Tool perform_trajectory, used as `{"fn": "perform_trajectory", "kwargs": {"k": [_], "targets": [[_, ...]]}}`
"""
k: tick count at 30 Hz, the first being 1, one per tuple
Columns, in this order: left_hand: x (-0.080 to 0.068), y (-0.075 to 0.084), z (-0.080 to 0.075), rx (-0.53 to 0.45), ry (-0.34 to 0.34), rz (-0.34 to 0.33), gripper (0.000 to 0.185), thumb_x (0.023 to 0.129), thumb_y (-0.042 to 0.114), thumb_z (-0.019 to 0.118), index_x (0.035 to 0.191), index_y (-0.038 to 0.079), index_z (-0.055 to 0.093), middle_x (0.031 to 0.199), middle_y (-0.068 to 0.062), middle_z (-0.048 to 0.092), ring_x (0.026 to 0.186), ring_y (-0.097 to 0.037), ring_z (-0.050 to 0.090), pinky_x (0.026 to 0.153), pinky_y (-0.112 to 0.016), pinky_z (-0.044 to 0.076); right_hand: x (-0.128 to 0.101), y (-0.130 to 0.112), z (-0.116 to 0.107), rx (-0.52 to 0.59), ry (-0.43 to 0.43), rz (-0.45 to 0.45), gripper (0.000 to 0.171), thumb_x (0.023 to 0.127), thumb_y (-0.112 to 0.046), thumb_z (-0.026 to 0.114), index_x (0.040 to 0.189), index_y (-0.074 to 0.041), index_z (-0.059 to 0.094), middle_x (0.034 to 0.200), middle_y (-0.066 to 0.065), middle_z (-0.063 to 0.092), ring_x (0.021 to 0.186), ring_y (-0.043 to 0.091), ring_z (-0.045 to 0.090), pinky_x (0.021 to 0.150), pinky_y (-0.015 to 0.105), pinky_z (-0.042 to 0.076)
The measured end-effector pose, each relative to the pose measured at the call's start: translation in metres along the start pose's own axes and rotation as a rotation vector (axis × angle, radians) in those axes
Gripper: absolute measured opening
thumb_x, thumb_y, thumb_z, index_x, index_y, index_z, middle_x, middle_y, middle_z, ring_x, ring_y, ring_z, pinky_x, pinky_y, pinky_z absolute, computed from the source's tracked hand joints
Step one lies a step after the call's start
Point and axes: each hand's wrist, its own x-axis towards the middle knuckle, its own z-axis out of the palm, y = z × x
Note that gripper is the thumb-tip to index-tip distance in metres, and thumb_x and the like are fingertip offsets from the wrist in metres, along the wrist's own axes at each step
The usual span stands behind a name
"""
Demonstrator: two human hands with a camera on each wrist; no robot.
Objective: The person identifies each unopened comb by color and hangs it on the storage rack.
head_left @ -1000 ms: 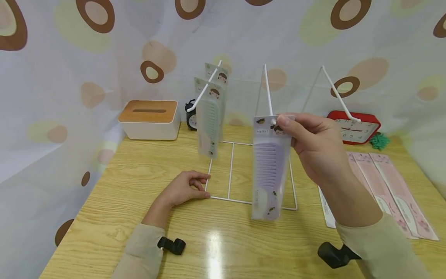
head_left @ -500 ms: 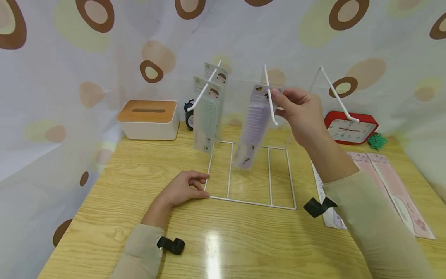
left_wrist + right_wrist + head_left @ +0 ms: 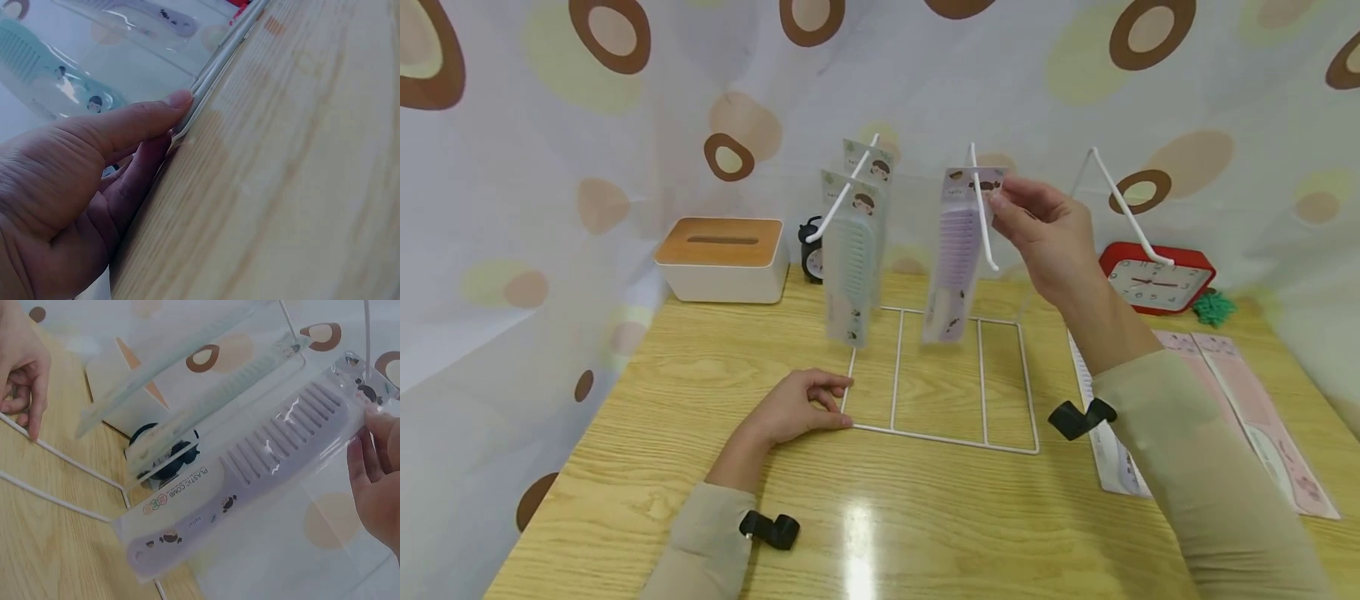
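"PLASTIC COMB" printed on the clear packet of the purple plastic comb (image 3: 250,481); hour numerals on the red clock (image 3: 1153,282), too small to read.

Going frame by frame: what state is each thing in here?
purple comb pack: on the middle hook, pinched at its top.
green comb packs: two hanging on the left hook.
right hook: bare.
left hand: pressing the rack base.
right hand: pinching the pack.
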Motion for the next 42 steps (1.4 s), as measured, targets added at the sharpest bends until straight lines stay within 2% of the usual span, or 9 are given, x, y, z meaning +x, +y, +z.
{"fn": "perform_trajectory", "kwargs": {"k": [6, 14, 18, 21, 24, 28, 32, 36, 42], "targets": [[-0.001, -0.001, 0.000, -0.001, -0.004, 0.010, 0.058, 0.079, 0.016, 0.086, 0.132, 0.007, 0.065, 0.107, -0.007, 0.071, 0.088, -0.011, 0.067, 0.096, -0.040, 0.048, -0.008, -0.004, -0.025, -0.201, -0.110, 0.017, 0.041, 0.088, -0.005, 0.075, 0.128, -0.005, 0.065, 0.108, 0.004, 0.066, 0.101, 0.014, 0.068, 0.088, 0.024, 0.056], [-0.003, -0.001, -0.001, -0.001, -0.003, 0.014, 0.058, 0.080, 0.016, 0.085, 0.133, 0.007, 0.064, 0.112, -0.008, 0.070, 0.088, -0.012, 0.068, 0.097, -0.042, 0.048, -0.017, 0.006, -0.084, -0.741, -0.202, 0.149, 0.053, 0.093, -0.027, 0.072, 0.142, -0.016, 0.055, 0.127, -0.006, 0.064, 0.107, 0.001, 0.066, 0.083, 0.019, 0.056], [-0.002, -0.001, -0.001, -0.003, -0.008, 0.015, 0.058, 0.080, 0.016, 0.085, 0.133, 0.007, 0.064, 0.111, -0.008, 0.070, 0.088, -0.012, 0.068, 0.097, -0.042, 0.048, -0.024, 0.016, -0.121, -0.900, -0.230, 0.196, 0.053, 0.094, -0.031, 0.071, 0.143, -0.017, 0.055, 0.125, -0.012, 0.065, 0.101, -0.002, 0.068, 0.082, 0.022, 0.057], [-0.002, 0.000, 0.000, -0.006, -0.012, 0.013, 0.058, 0.080, 0.016, 0.085, 0.133, 0.007, 0.064, 0.111, -0.008, 0.071, 0.088, -0.012, 0.068, 0.097, -0.042, 0.048, -0.028, 0.022, -0.147, -1.012, -0.239, 0.218, 0.055, 0.093, -0.036, 0.071, 0.142, -0.017, 0.056, 0.126, -0.007, 0.066, 0.098, -0.002, 0.067, 0.080, 0.025, 0.057], [-0.001, 0.001, 0.000, -0.006, -0.016, 0.009, 0.058, 0.080, 0.015, 0.085, 0.133, 0.007, 0.064, 0.111, -0.008, 0.070, 0.089, -0.012, 0.068, 0.097, -0.041, 0.048, -0.031, 0.028, -0.170, -1.120, -0.248, 0.253, 0.054, 0.094, -0.036, 0.069, 0.143, -0.017, 0.055, 0.132, 0.006, 0.065, 0.104, 0.003, 0.064, 0.077, 0.025, 0.056], [-0.001, 0.002, -0.001, -0.003, -0.022, 0.011, 0.058, 0.080, 0.016, 0.085, 0.133, 0.007, 0.064, 0.110, -0.008, 0.070, 0.089, -0.012, 0.068, 0.096, -0.041, 0.048, -0.035, 0.036, -0.195, -1.212, -0.286, 0.294, 0.054, 0.096, -0.027, 0.069, 0.145, -0.012, 0.053, 0.138, 0.018, 0.059, 0.117, 0.024, 0.060, 0.080, 0.028, 0.055], [-0.001, 0.003, -0.001, -0.003, -0.020, 0.006, 0.057, 0.080, 0.015, 0.085, 0.133, 0.007, 0.065, 0.108, -0.008, 0.070, 0.088, -0.012, 0.068, 0.097, -0.042, 0.048, -0.037, 0.047, -0.213, -1.283, -0.279, 0.369, 0.066, 0.089, -0.031, 0.076, 0.148, -0.015, 0.050, 0.144, 0.019, 0.052, 0.122, 0.038, 0.053, 0.088, 0.040, 0.049], [-0.001, 0.003, -0.001, -0.002, -0.020, 0.001, 0.058, 0.080, 0.015, 0.085, 0.133, 0.008, 0.064, 0.108, -0.007, 0.071, 0.089, -0.012, 0.067, 0.098, -0.043, 0.047, -0.035, 0.056, -0.223, -1.350, -0.289, 0.430, 0.084, 0.081, -0.041, 0.082, 0.153, -0.020, 0.043, 0.141, 0.020, 0.046, 0.113, 0.037, 0.049, 0.086, 0.041, 0.045], [-0.002, 0.000, -0.002, 0.004, -0.019, 0.018, 0.058, 0.080, 0.018, 0.085, 0.133, 0.007, 0.064, 0.107, -0.007, 0.071, 0.091, -0.013, 0.066, 0.099, -0.045, 0.047, -0.030, 0.061, -0.223, -1.442, -0.305, 0.430, 0.100, 0.074, -0.052, 0.085, 0.156, -0.018, 0.037, 0.123, 0.018, 0.049, 0.095, 0.030, 0.049, 0.072, 0.035, 0.040]]}}
